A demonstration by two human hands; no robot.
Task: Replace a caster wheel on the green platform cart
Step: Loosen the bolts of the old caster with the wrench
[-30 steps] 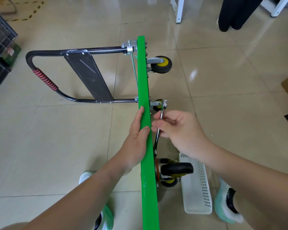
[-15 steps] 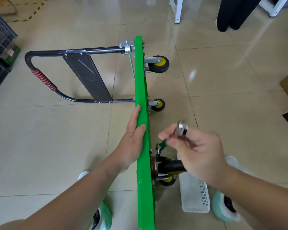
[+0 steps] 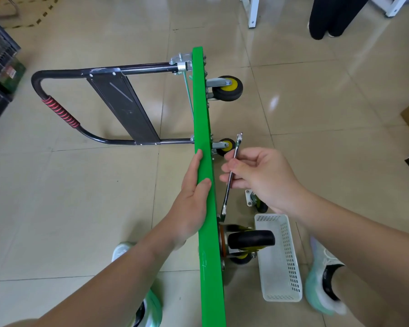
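Head view: the green platform cart (image 3: 202,102) stands on its long edge, running from upper centre to the bottom of the frame, probably so its underside faces right and the casters can be reached. The left hand (image 3: 194,204) clasps the deck's top edge at mid-frame, thumb over the rim and fingers flat along the left face, forearm coming in from lower left; this looks like bracing against tipping. The right hand (image 3: 262,178), right of centre, pinches a slim wrench (image 3: 226,199) between thumb and curled fingers. The wrench's lower end sits at the mount of the near caster (image 3: 250,239), apparently working a fastener. A loose caster (image 3: 255,201) lies on the floor above a white basket (image 3: 281,258).
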